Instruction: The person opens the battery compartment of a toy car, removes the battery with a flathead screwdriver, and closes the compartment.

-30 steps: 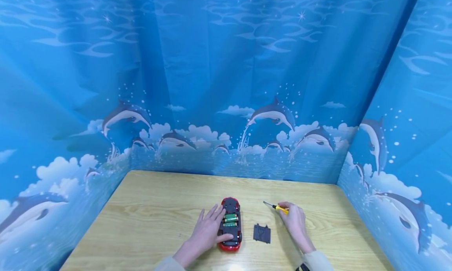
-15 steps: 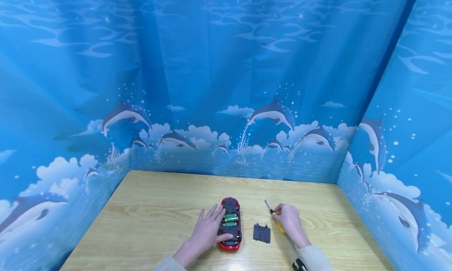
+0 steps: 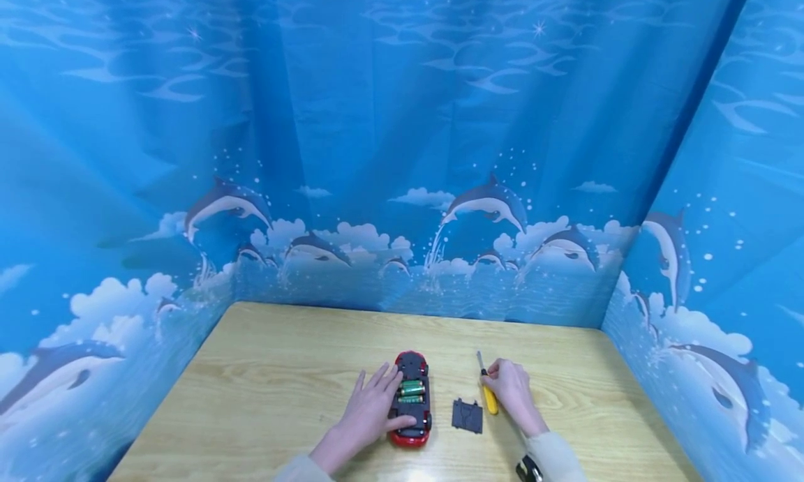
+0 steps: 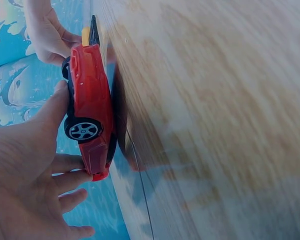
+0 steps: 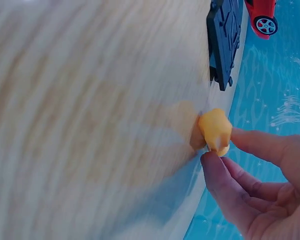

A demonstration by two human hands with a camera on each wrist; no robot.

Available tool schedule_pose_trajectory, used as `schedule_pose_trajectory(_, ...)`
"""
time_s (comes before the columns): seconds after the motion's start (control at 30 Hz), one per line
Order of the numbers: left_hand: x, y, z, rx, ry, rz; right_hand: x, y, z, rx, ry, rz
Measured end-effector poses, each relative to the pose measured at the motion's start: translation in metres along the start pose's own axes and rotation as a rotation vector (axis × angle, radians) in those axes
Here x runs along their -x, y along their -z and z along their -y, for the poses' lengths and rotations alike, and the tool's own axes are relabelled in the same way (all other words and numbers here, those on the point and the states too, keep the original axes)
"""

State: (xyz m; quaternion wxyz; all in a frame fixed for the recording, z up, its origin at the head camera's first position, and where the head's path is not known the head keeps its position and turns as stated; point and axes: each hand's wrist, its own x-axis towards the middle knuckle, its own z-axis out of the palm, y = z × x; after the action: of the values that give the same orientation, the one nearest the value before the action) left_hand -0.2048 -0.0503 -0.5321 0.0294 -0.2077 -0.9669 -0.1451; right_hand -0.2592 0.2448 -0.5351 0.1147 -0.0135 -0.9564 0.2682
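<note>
A red toy car [image 3: 411,433] lies upside down on the table, its black underside up and green batteries [image 3: 411,389] in the bare compartment. My left hand [image 3: 367,403] rests on it with straight, spread fingers; in the left wrist view the thumb and some fingertips touch the car's upper edge. To the right, my right hand [image 3: 511,388] pinches a screwdriver [image 3: 490,400] with a yellow handle between thumb and fingers. Its metal shaft points away from me. Between car and screwdriver lies a black battery cover [image 3: 467,416], seen edge-on in the right wrist view.
The light wooden table [image 3: 283,370] runs back to a blue curtain [image 3: 389,154] printed with dolphins, which also closes off both sides. A dark band or watch [image 3: 529,468] sits at the right wrist.
My right hand has shifted slightly left and turned the screwdriver, so its shaft swings from pointing left to pointing nearly straight away. The left hand and the car stay put.
</note>
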Motion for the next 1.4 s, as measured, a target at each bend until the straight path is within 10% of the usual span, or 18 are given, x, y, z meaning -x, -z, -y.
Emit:
schedule_pose_trajectory(0.7,-0.029,-0.001,-0.015,0.002,0.034,-0.023,-0.027,0.029,0.034,-0.012,0.23,-0.065)
schedule_pose_trajectory(1.4,-0.004,0.002,-0.006,0.003,0.013,0.004,0.008,-0.015,0.071,-0.217,0.382,0.101)
